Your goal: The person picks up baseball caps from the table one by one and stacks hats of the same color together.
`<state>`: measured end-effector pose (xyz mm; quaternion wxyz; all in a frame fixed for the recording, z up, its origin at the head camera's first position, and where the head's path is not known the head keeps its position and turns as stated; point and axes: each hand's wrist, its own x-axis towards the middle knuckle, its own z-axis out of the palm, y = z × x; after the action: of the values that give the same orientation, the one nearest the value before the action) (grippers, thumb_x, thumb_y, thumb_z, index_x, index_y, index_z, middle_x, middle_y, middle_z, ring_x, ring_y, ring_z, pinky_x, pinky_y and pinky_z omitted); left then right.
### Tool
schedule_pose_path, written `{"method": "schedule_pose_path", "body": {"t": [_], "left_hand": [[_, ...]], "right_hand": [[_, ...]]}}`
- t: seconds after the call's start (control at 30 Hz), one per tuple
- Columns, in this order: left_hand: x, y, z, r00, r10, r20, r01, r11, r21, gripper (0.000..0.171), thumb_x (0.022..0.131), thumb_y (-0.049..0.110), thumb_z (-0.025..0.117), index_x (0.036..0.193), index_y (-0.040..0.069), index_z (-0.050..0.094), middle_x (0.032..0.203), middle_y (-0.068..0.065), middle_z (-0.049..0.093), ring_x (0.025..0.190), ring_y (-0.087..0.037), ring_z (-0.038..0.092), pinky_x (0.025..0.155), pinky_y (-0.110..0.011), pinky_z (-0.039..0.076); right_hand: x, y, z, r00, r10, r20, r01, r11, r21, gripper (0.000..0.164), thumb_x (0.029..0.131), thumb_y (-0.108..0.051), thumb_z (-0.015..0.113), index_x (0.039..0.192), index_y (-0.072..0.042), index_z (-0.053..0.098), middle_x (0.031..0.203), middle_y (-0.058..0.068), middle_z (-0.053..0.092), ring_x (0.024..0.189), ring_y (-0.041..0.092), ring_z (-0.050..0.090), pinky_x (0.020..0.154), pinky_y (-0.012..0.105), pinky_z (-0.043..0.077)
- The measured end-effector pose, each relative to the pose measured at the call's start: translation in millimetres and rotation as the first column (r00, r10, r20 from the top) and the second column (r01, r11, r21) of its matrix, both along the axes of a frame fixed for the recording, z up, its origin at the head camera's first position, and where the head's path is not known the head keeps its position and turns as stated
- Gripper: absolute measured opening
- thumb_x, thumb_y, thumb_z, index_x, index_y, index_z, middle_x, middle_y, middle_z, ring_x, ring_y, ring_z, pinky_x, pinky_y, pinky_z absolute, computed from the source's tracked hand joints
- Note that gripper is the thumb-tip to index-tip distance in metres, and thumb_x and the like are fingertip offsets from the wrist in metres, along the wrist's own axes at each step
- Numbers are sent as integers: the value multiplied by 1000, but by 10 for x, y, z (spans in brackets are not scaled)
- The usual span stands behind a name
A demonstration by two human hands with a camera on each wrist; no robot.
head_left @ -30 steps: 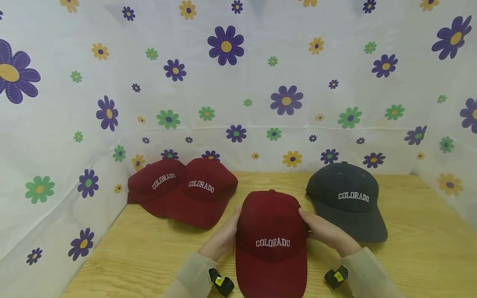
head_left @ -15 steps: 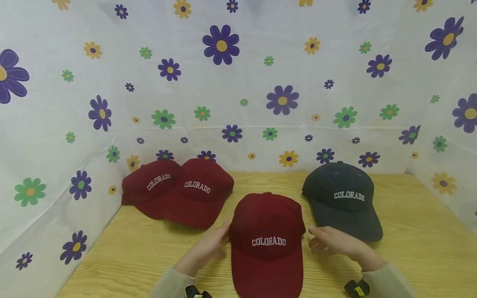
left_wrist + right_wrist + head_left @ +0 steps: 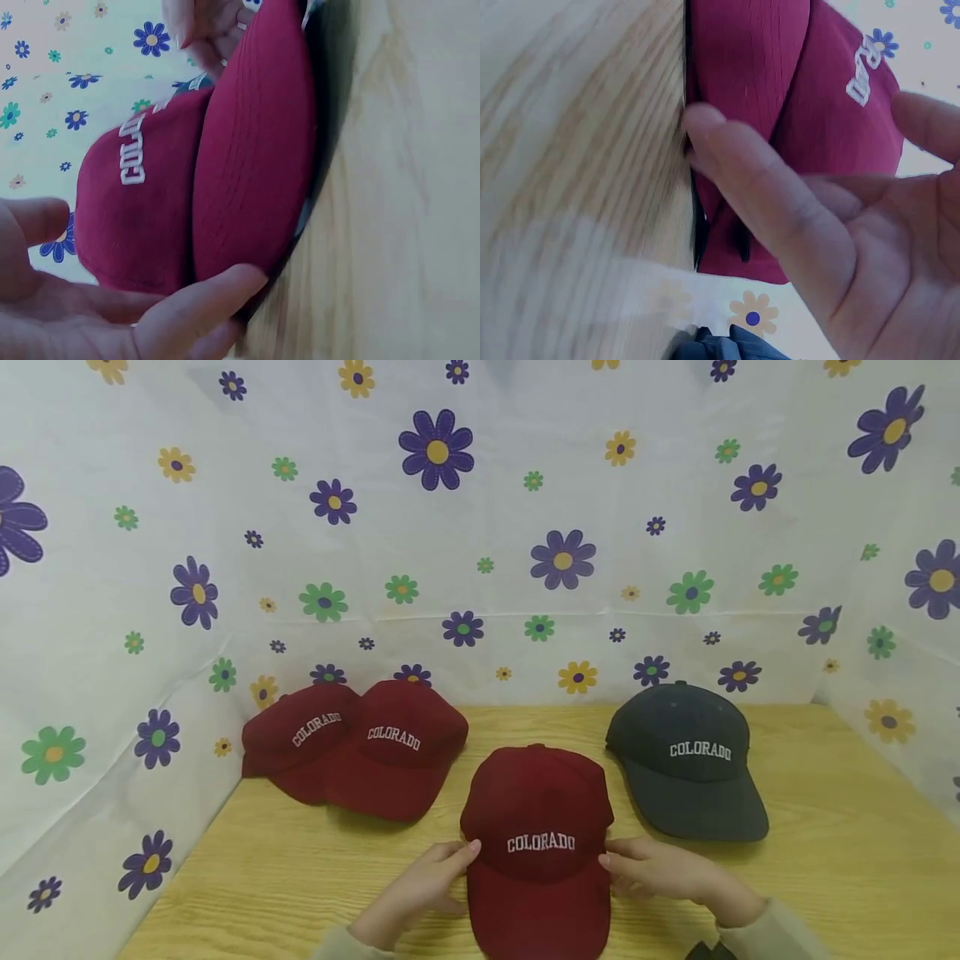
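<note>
Nearest me, below the front red cap (image 3: 537, 881), are the cuffs of my pale sleeves (image 3: 772, 935), with a bit of black wrist gear (image 3: 711, 952) by the right one. My left hand (image 3: 422, 887) is at the cap's left side, thumb tip at the edge where crown meets brim, the other fingers loosely extended; in the left wrist view one finger lies against the brim's edge, the thumb spread well away. My right hand (image 3: 663, 870) mirrors it on the cap's right side, fingers relaxed and reaching along the edge, thumb apart; I can't tell how firmly it touches. Neither hand is curled round the cap.

The front red cap sits between my hands on the wood-grain worktop (image 3: 300, 885), brim towards me, white COLORADO lettering across its front. Beyond it to the right, just apart, is a dark cap (image 3: 686, 768) with the same lettering, its brim facing forward and slightly right. Beyond it to the left, two more red caps (image 3: 401, 768) lie together, the right one overlapping the left. Behind them all, and at both sides, hangs white cloth (image 3: 352, 543) printed with purple, green and yellow flowers.
</note>
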<state>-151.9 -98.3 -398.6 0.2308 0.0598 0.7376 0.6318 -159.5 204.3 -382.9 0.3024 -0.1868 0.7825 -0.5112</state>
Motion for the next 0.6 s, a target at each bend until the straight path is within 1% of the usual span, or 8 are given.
{"method": "schedule_pose_path", "body": {"t": [0.07,0.13,0.2,0.3,0.4,0.5,0.6], "left_hand": [[-14,22,-21,1000,11,3,-11,999,37,71,93,39,41,125,-22,23,128,-37,23,118,-49,25,73,-49,46],[-30,35,-28,1000,30,8,-30,998,55,73,93,40,40,126,-22,20,129,-37,20,119,-49,22,76,-51,44],[-52,37,-30,998,55,14,-55,997,60,75,92,41,40,127,-22,17,130,-38,17,119,-50,20,77,-51,44],[-103,41,-32,996,85,27,-86,995,53,79,92,43,40,128,-21,14,130,-39,15,120,-51,18,78,-50,43],[-176,44,-41,994,105,44,-107,993,46,79,92,44,38,130,-20,11,132,-39,13,122,-49,16,80,-50,43],[-281,56,-44,991,130,44,-131,991,40,76,93,43,37,130,-19,11,134,-37,12,123,-47,17,80,-49,43],[-402,63,-45,987,155,50,-157,987,38,74,93,43,36,132,-16,14,135,-34,18,123,-44,22,79,-49,43]], "right_hand": [[-11,-16,-1,1000,-13,-20,13,1000,-1,60,95,-24,41,123,25,23,108,29,51,92,36,56,73,46,47],[-28,-34,8,999,-25,-38,26,1000,9,63,94,-25,41,124,26,20,107,30,52,92,36,57,74,46,47],[-57,-53,19,998,-40,-41,41,999,22,64,94,-26,42,125,25,20,107,30,52,92,36,57,75,46,46],[-109,-75,34,998,-61,-22,62,997,38,64,94,-28,42,127,23,20,108,29,52,95,35,55,77,46,45],[-179,-100,23,997,-79,-1,79,996,36,63,94,-28,41,128,21,21,114,29,48,100,36,52,80,47,43],[-260,-127,2,995,-99,-15,100,994,40,60,94,-28,41,127,20,25,117,28,46,103,37,50,82,47,42],[-352,-170,-25,993,-113,-38,115,993,40,56,94,-26,41,126,19,30,117,27,48,104,36,49,82,47,42]]}}
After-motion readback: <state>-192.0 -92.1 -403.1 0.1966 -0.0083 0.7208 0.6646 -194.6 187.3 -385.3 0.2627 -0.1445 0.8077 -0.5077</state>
